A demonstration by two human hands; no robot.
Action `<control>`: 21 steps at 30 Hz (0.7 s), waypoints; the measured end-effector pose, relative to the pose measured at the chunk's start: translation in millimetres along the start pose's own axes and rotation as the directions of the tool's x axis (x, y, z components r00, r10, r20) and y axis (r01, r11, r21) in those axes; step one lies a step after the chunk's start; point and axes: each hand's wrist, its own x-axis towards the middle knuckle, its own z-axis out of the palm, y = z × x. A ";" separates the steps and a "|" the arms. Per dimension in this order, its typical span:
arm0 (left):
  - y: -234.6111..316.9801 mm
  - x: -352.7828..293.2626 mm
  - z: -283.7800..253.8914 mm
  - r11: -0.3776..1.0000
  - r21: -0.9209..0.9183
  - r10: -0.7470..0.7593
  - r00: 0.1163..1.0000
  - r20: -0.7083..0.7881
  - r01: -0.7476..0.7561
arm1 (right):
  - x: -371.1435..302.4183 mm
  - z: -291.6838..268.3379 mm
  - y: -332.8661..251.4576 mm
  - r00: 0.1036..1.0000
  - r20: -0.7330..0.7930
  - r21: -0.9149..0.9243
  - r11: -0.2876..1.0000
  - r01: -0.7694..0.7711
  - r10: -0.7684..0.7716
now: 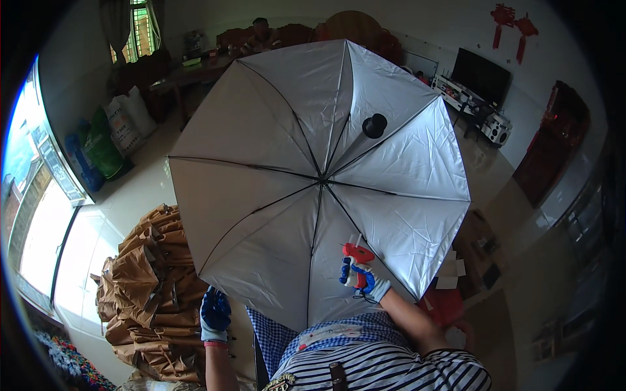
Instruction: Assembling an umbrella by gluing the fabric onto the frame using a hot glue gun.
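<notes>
Gloved right hand (362,277), fingers curled tight around a red tagging gun (355,255), presses it against the open silver umbrella (306,130), whose canopy faces the camera, handle pointing away, while the left hand (214,315) grips its lower rim.

Packages and screens only:
- sacks (111,133) far left against the wall under the window: white ones with print, one green, one blue, standing upright in a row
- brown paper bags (151,293) near left on the floor, big loose heap, crumpled
- dark flat TV screen (481,75) far right on a low stand, switched off
- red hanging decorations (512,23) on the wall above the TV, print not readable
</notes>
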 end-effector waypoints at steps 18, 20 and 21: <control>5.6 -24.9 -0.6 0.830 -0.443 -0.161 0.905 0.393 0.340 | -20.7 -9.2 -17.6 1.000 0.007 0.024 1.000 0.010 -0.010; 11.4 -33.9 55.1 0.903 -0.378 -0.160 0.976 0.147 0.205 | -17.5 -46.5 -24.5 0.998 0.037 0.069 0.996 0.051 -0.054; 3.3 -29.5 58.3 0.910 -0.358 -0.131 0.965 0.227 0.208 | -4.6 -64.1 -30.9 0.996 0.051 0.040 0.997 0.065 -0.066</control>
